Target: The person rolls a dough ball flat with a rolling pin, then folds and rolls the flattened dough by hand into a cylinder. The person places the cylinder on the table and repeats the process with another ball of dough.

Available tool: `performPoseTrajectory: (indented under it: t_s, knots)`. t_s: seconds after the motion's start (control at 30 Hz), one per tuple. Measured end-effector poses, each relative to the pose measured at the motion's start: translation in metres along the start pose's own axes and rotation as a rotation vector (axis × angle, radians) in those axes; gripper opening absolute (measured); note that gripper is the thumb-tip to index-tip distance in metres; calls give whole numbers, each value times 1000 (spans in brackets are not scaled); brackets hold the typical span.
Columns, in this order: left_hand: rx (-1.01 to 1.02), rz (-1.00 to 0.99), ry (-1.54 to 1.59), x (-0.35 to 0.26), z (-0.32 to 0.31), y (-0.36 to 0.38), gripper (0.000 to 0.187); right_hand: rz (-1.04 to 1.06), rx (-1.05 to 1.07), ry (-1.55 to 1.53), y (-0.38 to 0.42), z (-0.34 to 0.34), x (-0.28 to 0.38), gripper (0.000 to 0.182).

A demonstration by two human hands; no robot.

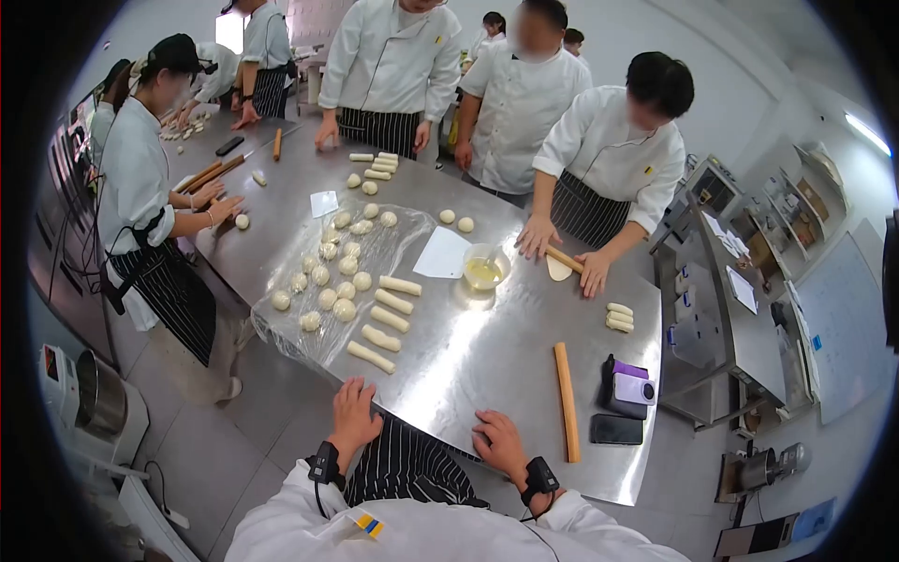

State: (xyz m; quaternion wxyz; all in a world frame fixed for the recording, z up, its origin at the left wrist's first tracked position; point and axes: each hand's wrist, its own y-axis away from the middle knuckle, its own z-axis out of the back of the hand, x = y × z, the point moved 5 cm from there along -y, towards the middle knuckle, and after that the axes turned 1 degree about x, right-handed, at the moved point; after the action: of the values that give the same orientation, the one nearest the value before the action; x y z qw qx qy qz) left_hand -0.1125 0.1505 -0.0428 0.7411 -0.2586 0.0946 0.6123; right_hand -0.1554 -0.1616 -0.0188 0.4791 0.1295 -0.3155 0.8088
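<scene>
My left hand rests at the near edge of the steel table, fingers apart and holding nothing. Farther right, my right hand lies on the table near the same edge, its fingers spread and a little bent, also empty. Beyond my left hand are several dough strips in a column. Left of them, several round dough balls sit on clear plastic film. A wooden rolling pin lies to the right of my right hand.
A bowl of yellowish liquid and a white sheet are mid-table. Phones and short dough rolls lie at the right. Across the table, a person rolls dough with a pin; other people stand around.
</scene>
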Motion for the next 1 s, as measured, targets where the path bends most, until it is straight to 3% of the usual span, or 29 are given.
performPoseTrajectory:
  t_s: [0.07, 0.13, 0.2, 0.23, 0.4, 0.43, 0.5, 0.57, 0.63, 0.67, 0.7, 0.73, 0.8, 1.0]
  knots:
    - [28, 0, 0, 3, 5, -13, 48, -14, -4, 9, -4, 0, -2, 17]
    - [39, 17, 9, 2, 23, -30, 25, -41, -24, -17, 0, -3, -1, 17]
    - [72, 145, 280, 32, 17, -57, 13, -70, -44, -1, 4, -2, 0, 16]
    - [-174, 48, 347, 47, 17, -68, 16, -82, -67, 15, 5, -2, 2, 16]
    - [-106, 71, 480, 68, 53, -135, 16, -188, -138, 84, 5, -6, 13, 14]
    - [-84, 84, 481, 71, 53, -139, 16, -304, -130, 71, 2, -8, 13, 14]
    - [86, -193, 364, 64, 54, -161, 19, -409, -132, 57, -38, -16, 18, 14]
    - [230, -364, 262, 62, 41, -172, 22, -602, -38, -155, -75, -39, 27, 16]
    - [267, -555, 250, 58, 28, -182, 24, -522, -51, -204, -121, -62, 36, 18]
    - [340, -594, 169, 52, 25, -187, 22, -458, -44, -252, -145, -74, 40, 19]
    - [489, -649, 17, 44, 22, -192, 31, -431, -45, -270, -163, -85, 40, 22]
    - [500, -710, -56, 41, 14, -194, 28, -426, -51, -270, -175, -94, 39, 22]
    - [534, -767, -140, 29, 13, -195, 22, -221, -1, -155, -201, -103, 48, 24]
    - [424, -837, -13, 31, 5, -198, 22, -325, 185, -195, -212, -112, 26, 39]
